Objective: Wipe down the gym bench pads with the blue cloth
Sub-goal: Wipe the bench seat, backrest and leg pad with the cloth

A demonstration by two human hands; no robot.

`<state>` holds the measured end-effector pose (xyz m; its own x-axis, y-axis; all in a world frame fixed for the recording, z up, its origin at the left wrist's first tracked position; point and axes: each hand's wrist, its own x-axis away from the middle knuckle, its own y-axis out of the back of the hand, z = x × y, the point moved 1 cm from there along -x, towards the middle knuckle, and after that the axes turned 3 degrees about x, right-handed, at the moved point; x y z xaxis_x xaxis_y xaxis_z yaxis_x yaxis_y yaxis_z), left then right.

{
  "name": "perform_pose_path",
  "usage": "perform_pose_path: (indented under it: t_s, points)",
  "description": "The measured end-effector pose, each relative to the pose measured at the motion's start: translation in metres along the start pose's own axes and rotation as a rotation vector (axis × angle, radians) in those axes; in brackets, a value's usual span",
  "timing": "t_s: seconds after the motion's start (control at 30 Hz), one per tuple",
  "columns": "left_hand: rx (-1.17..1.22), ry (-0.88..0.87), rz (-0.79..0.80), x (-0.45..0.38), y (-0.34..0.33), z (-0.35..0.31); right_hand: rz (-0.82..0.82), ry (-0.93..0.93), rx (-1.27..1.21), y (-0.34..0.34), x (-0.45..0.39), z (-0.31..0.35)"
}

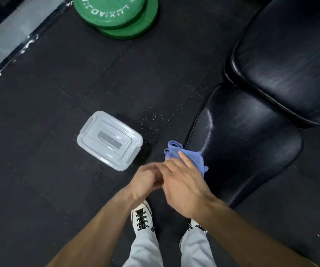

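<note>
Landmark = seat pad (247, 139), the nearer black bench cushion. Back pad (290, 60) is the biggest thing in shot, sits just beyond the seat pad w/ its near end overlapping it, glossy black, tilted up away from the viewer. Seat pad itself is shiny w/ streaky highlights along its left edge; can't tell if that's wet or just glare.

Green weight plates (116, 14), two stacked, lie well apart from the seat pad, far left-up on the rubber floor. Grey lidded plastic box (110, 139) stands on the floor left of the seat pad, near but not touching, lid on.

Right hand (184, 182) is at the seat pad's near-left corner, fingers laid over the blue cloth (186, 155) and gripping it; cloth is bunched, partly hanging off the pad edge. Left hand (147, 176) is tucked against the right one, fingers curled, prob. gathering a cloth end — blurred, can't tell what it's got.

Step, as I read it: readying the cloth at the pad corner, wiping proper not yet under way. Next needs cloth flattened under the palm, then long strokes across the seat pad, then the back pad.
</note>
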<state>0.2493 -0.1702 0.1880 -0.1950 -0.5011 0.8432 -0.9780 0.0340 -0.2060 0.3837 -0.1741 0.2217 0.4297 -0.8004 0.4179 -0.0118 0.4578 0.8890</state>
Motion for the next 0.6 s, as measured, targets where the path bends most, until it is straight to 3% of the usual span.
perform_pose_path:
  t_s: [0.1,0.23,0.33,0.43,0.5,0.6]
  points:
    - [-0.042,0.111,0.098,-0.009,0.002,-0.025,-0.193,-0.119,-0.279,-0.002,0.011,-0.001]
    - [-0.190,0.229,0.101,-0.015,-0.008,-0.041,-0.510,-0.425,-0.643,0.001,0.050,0.037]
    - [-0.269,0.232,0.043,-0.015,-0.024,-0.046,-0.463,-0.889,-1.290,0.002,0.072,0.074]
    - [-0.367,0.233,0.018,-0.012,-0.038,-0.051,-0.245,-1.356,-1.997,0.002,0.062,0.078]
    - [-0.402,0.234,0.003,-0.007,-0.046,-0.053,-0.241,-1.450,-2.358,0.009,0.053,0.069]
    - [-0.388,0.213,-0.050,-0.001,-0.058,-0.051,-0.424,-1.458,-2.636,0.019,0.042,0.051]
